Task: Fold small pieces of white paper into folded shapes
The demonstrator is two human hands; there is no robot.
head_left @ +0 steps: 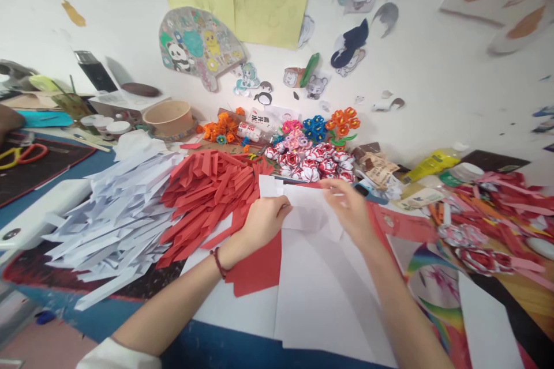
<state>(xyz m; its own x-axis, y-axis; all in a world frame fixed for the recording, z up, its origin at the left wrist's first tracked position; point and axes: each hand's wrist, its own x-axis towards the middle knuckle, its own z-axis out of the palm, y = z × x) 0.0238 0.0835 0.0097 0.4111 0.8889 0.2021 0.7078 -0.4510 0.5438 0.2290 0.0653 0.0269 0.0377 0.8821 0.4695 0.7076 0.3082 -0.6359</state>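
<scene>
My left hand (265, 218), with a dark red bracelet at the wrist, is closed in a pinch on the left part of a white paper (303, 202), which shows a folded upper edge. My right hand (348, 207) is at the paper's right side with fingers stretched out and apart, slightly blurred. Beneath both hands lie large white sheets (324, 300). A red sheet (259, 268) lies partly under my left wrist. Left of that hand are a pile of folded red paper strips (212, 190) and a pile of folded white paper strips (121, 213).
Finished red-and-white paper flowers (318, 161) and a bowl (168, 118) stand along the wall. Scissors (26, 155) rest on a dark mat at far left. Red and pink strips (506, 207) heap at right, near a yellow bottle (433, 164). A white device (47, 207) lies at left.
</scene>
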